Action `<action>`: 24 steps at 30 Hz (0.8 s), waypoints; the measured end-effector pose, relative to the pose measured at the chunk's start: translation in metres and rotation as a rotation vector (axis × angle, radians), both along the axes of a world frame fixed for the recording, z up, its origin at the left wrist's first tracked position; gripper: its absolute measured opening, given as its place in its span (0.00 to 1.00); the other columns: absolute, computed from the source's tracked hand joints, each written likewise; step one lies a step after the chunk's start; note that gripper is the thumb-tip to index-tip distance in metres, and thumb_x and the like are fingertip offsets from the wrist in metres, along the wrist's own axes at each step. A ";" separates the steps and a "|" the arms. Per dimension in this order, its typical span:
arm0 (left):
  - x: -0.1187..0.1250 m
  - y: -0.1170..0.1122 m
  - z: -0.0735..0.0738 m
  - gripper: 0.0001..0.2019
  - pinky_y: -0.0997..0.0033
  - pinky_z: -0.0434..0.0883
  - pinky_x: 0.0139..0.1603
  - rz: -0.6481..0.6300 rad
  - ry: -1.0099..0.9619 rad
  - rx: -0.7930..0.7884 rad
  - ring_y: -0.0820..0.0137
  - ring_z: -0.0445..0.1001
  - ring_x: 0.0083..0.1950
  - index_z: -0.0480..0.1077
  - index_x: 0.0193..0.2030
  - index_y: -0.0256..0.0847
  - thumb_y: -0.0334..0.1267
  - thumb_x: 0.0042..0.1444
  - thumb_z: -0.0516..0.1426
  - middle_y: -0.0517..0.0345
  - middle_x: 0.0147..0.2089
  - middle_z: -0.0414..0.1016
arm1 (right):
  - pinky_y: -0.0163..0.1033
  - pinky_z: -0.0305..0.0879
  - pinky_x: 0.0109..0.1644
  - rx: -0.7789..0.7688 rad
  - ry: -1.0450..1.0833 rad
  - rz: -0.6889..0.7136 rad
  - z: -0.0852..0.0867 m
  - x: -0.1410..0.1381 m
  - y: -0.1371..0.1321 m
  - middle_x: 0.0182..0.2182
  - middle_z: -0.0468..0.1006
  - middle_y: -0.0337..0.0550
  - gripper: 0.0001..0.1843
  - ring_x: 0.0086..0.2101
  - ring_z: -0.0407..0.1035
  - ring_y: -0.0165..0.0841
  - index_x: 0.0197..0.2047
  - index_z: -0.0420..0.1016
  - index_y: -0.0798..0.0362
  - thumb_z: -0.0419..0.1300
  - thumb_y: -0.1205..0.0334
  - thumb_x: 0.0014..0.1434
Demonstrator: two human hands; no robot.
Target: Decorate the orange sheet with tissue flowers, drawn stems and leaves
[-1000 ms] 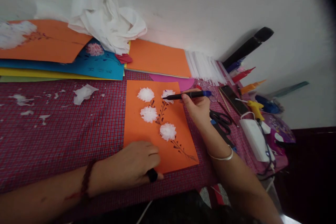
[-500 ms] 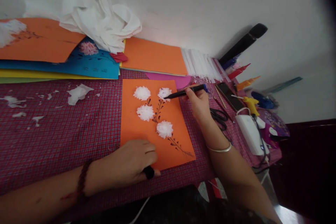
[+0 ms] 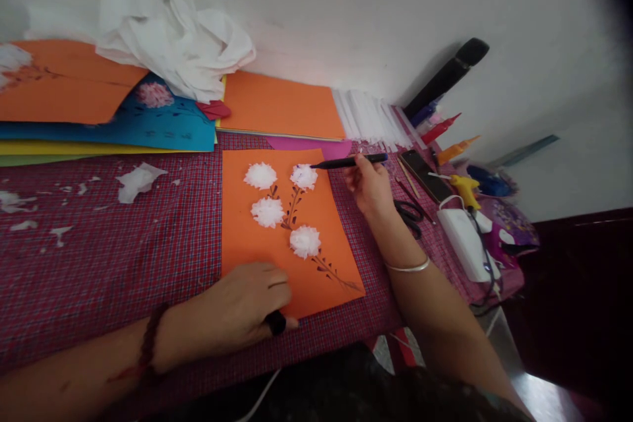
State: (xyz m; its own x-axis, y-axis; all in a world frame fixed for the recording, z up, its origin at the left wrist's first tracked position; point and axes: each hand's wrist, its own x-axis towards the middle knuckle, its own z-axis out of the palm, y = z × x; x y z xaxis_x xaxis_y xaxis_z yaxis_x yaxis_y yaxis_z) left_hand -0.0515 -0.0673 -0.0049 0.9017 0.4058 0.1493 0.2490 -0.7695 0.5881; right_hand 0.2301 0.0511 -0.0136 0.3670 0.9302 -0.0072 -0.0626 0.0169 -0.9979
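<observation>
In the centre of the frame, the right hand [image 3: 370, 188] pinches a black pen [image 3: 349, 162], its tip at the edge of the upper-right white flower [image 3: 303, 177]; whether they touch, I cannot tell. The flower sits on an orange sheet [image 3: 252, 247] with three more flowers and dark drawn stems. At lower centre, the left hand [image 3: 237, 303] rests over the sheet's lower-left corner, a black cap [image 3: 275, 323] held between thumb and fingers. Scissors [image 3: 414, 214] and a phone [image 3: 426, 175] lie right of centre on the bench [image 3: 148, 264]; crumpled tissue [image 3: 173, 39] is at upper left.
</observation>
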 end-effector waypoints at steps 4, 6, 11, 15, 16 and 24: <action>0.000 0.001 -0.002 0.16 0.66 0.54 0.30 -0.004 -0.001 0.008 0.68 0.64 0.30 0.62 0.29 0.41 0.43 0.69 0.53 0.58 0.30 0.70 | 0.31 0.51 0.17 0.042 -0.033 -0.051 0.007 0.009 -0.002 0.17 0.70 0.31 0.15 0.16 0.61 0.24 0.33 0.69 0.51 0.65 0.48 0.52; 0.000 0.001 -0.002 0.16 0.66 0.54 0.30 -0.004 -0.006 0.007 0.68 0.64 0.30 0.62 0.29 0.41 0.43 0.69 0.53 0.58 0.30 0.70 | 0.31 0.51 0.17 0.043 -0.081 -0.006 0.010 0.009 -0.004 0.16 0.68 0.30 0.13 0.16 0.61 0.24 0.33 0.69 0.50 0.65 0.51 0.52; 0.000 0.001 0.001 0.17 0.66 0.55 0.29 0.001 0.005 0.009 0.68 0.64 0.30 0.63 0.29 0.41 0.44 0.70 0.53 0.58 0.30 0.70 | 0.31 0.50 0.16 -0.044 -0.144 0.041 0.010 0.001 -0.004 0.14 0.66 0.28 0.11 0.14 0.58 0.24 0.32 0.67 0.50 0.64 0.54 0.52; 0.000 0.001 0.002 0.17 0.66 0.55 0.29 0.002 -0.004 0.007 0.68 0.65 0.30 0.63 0.29 0.41 0.44 0.70 0.52 0.58 0.30 0.70 | 0.30 0.49 0.16 -0.039 -0.068 0.015 0.002 -0.003 0.004 0.15 0.66 0.28 0.14 0.15 0.59 0.24 0.33 0.66 0.49 0.65 0.51 0.51; 0.000 0.001 0.001 0.17 0.66 0.54 0.29 0.002 -0.013 0.003 0.68 0.65 0.30 0.63 0.29 0.41 0.44 0.70 0.52 0.58 0.30 0.70 | 0.30 0.49 0.16 -0.033 -0.044 0.008 0.000 -0.004 0.005 0.15 0.67 0.28 0.15 0.15 0.60 0.24 0.33 0.66 0.50 0.65 0.50 0.51; 0.000 -0.003 -0.003 0.14 0.67 0.53 0.29 0.027 0.019 0.011 0.69 0.65 0.31 0.62 0.28 0.41 0.39 0.64 0.58 0.59 0.30 0.71 | 0.31 0.55 0.20 0.085 -0.039 -0.081 0.007 0.002 -0.001 0.19 0.71 0.31 0.17 0.17 0.62 0.25 0.36 0.70 0.52 0.66 0.49 0.49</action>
State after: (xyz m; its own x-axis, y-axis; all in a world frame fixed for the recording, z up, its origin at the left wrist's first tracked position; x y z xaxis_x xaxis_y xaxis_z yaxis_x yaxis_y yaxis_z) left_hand -0.0512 -0.0699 -0.0079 0.8929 0.4289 0.1370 0.2810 -0.7685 0.5748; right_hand 0.2325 0.0497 -0.0062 0.4397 0.8940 0.0865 -0.0184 0.1053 -0.9943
